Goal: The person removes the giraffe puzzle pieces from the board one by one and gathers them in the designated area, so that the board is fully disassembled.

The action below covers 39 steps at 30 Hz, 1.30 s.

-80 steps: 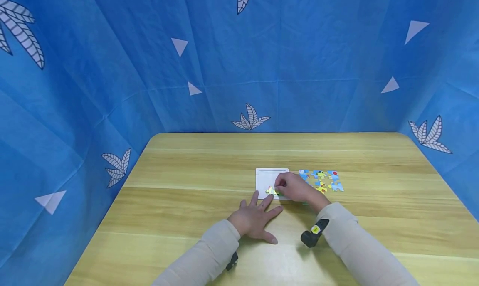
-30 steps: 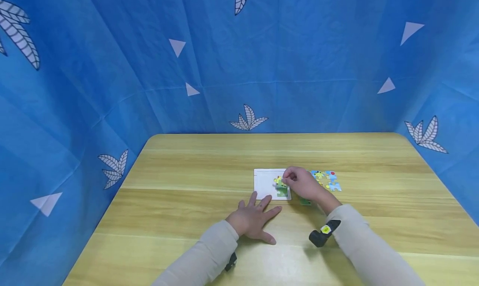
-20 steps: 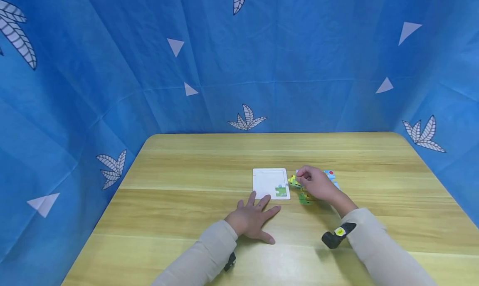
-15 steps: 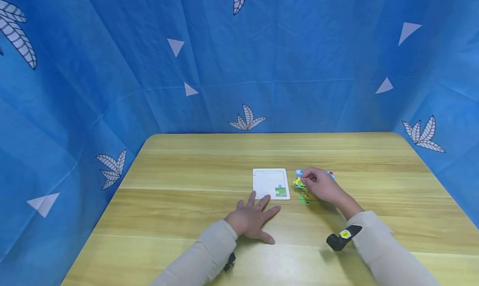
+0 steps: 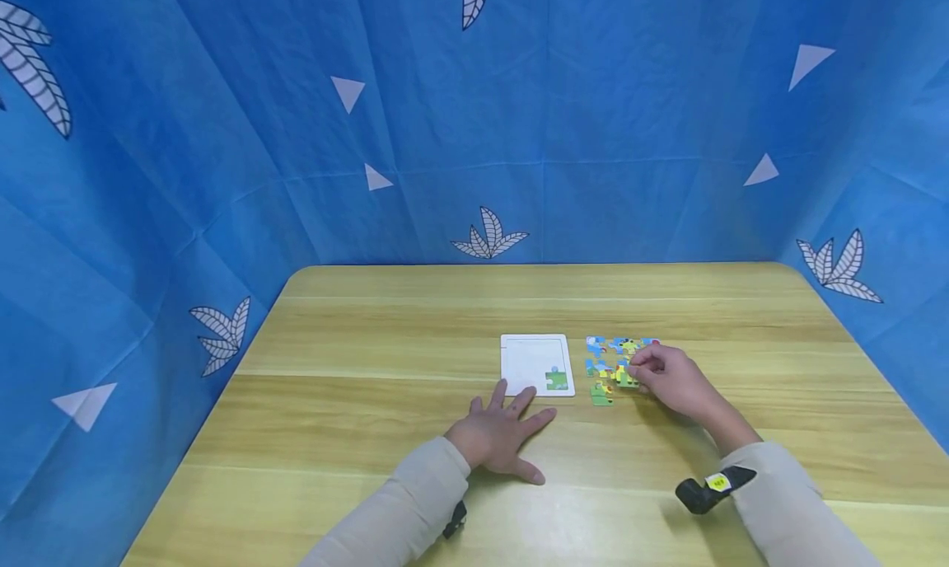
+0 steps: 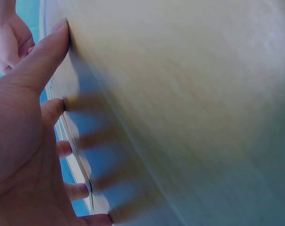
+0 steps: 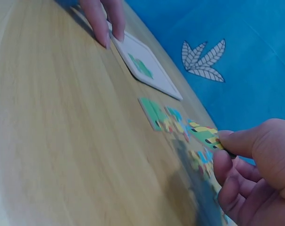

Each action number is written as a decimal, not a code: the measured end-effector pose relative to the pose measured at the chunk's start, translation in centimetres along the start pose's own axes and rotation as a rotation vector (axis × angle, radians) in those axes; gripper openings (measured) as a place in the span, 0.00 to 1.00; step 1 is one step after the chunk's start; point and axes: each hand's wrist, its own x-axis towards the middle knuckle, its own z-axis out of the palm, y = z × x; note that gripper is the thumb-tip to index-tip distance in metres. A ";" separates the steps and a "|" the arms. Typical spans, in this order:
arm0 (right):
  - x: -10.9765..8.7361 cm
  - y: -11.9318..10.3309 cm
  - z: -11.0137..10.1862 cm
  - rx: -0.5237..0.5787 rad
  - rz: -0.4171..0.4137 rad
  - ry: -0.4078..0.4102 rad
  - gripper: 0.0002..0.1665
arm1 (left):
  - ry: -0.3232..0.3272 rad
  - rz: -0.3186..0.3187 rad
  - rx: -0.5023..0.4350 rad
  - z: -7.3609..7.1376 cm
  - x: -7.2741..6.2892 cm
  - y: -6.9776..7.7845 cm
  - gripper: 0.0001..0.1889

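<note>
My right hand (image 5: 675,379) pinches a yellow-and-green jigsaw piece (image 7: 204,134) between thumb and forefinger, held over the loose jigsaw pieces on the table. My left hand (image 5: 498,437) lies with fingers spread, its fingertips at the near edge of a white puzzle tray (image 5: 528,359). In the tray's near right corner sits a green jigsaw piece (image 5: 556,381). Another green piece (image 5: 602,395) lies just right of the tray, closest to me among the loose ones. The right hand covers part of the loose group.
Several blue and yellow pieces (image 5: 596,345) lie in rough rows right of the tray. The wooden table (image 5: 385,328) ends at a blue patterned cloth (image 5: 474,138) behind and at the sides. A black wrist camera (image 5: 700,494) sticks out below the right sleeve.
My right hand has carried the yellow-and-green jigsaw piece from over the tray rightward across the loose pieces. The green corner piece in the tray is uncovered. My left hand stays put.
</note>
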 end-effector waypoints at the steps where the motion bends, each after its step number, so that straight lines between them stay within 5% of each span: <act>1: -0.1 0.1 -0.1 -0.005 0.005 -0.005 0.08 | 0.001 0.000 0.001 0.0 0.0 0.0 0.48; 12: -1.0 1.1 -0.3 0.000 0.041 -0.100 0.09 | 0.011 0.004 0.012 0.1 0.0 -0.1 0.48; 39: -1.2 1.1 0.1 -0.096 0.112 -0.052 0.12 | 0.003 0.002 -0.013 0.1 -0.2 -0.1 0.48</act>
